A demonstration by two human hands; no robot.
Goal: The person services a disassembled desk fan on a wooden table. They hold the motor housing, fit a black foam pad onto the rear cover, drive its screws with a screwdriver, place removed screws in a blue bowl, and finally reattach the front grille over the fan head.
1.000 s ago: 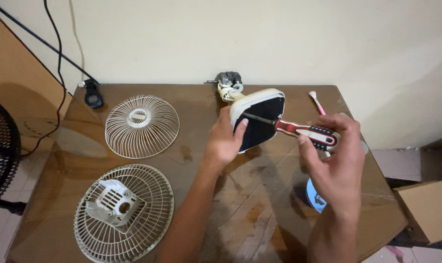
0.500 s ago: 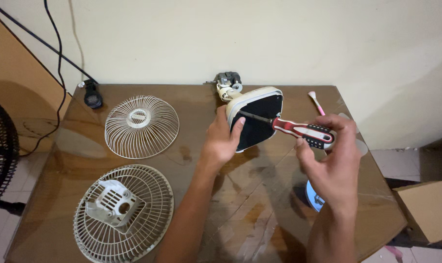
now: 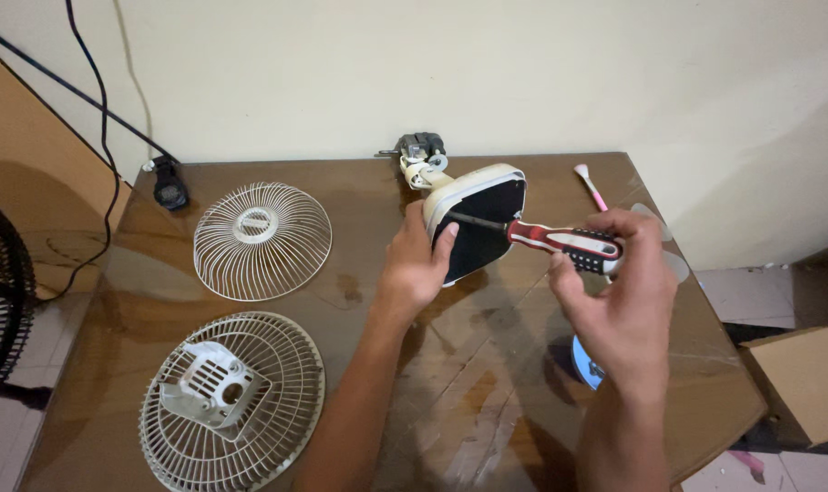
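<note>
Here my left hand (image 3: 420, 266) is wrapped around the cream plastic fan base with its dark underside (image 3: 476, 228), tipped up on edge over the glossy brown wooden table (image 3: 359, 191) — thumb on the dark face. My right hand (image 3: 619, 292) is clenched on the red, black and white screwdriver (image 3: 560, 240), its shaft reaching into the base's underside. Left of my forearm lie two white wire fan guards — the domed front one (image 3: 262, 240) and the rear one with a plastic bracket (image 3: 232, 401).

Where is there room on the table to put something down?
Bare table shows between the lower fan grille and the right hand, and along the near edge. It is crowded by the left hand holding the fan base.
</note>
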